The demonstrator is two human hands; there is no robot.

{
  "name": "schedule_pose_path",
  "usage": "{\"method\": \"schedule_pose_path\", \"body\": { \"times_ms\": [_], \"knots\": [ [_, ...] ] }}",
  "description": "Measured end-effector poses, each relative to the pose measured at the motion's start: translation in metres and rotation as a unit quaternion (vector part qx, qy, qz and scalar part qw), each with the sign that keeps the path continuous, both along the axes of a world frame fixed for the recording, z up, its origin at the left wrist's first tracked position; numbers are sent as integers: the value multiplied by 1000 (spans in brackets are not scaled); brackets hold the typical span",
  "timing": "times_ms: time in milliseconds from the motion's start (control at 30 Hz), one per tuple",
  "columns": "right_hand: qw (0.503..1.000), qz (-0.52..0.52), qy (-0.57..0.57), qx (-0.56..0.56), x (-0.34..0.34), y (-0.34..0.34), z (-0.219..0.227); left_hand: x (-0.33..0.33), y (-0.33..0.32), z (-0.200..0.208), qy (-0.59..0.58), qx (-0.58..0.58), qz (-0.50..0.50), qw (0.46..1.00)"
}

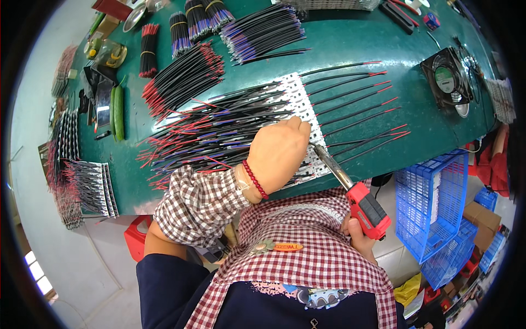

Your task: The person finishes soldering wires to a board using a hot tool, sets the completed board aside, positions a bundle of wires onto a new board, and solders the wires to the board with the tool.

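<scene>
Right hand (360,239) grips the soldering iron (362,204); left hand (280,147), its hold hidden, covers part of the white circuit-board panel (307,107) on the near bench (408,107). Being so close to the tip (318,148), a slip may burn it.

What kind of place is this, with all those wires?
Probably an electronics workshop: the right hand holds a red soldering iron, its tip near white circuit boards, and bundles of black wires lie on the green table.

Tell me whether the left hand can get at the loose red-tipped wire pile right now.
Probably yes: the left hand is at the white board, and only low-lying wires separate it from the red-tipped pile; nothing tall appears to block the way.
</scene>
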State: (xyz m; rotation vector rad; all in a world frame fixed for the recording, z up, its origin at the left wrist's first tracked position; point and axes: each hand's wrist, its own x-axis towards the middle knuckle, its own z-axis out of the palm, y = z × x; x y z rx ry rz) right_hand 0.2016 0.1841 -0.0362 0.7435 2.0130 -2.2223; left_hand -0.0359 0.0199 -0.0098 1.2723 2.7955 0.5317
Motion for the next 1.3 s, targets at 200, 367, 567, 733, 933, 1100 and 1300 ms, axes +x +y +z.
{"method": "schedule_pose_path", "body": {
  "times_ms": [200, 367, 567, 733, 933, 1100, 1300],
  "knots": [
    [999, 26, 3, 32, 2, 1, -2, 1, 0, 1, 11, -5, -22, 1000],
    [999, 10, 14, 35, -1, 1, -3, 1, 2, 3, 12, -25, -26, 999],
    [995, -45, 81, -43, -10, -2, 11, 3, 0, 4, 18, -36, -15, 999],
    [992, -66, 104, -1, -15, -3, 7, 16, -13, 20, 24, -87, -30, 995],
    [984, -119, 131, -20, -17, 7, 2, 36, -56, 22, -58, -128, -104, 985],
    [976, -147, 164, 3, -30, 17, 16, -24, -39, 91, -184, -259, -225, 921],
    [966, -173, 193, -4, -33, 14, 25, -141, 23, 6, 199, -149, 23, 968]
  ]
}}
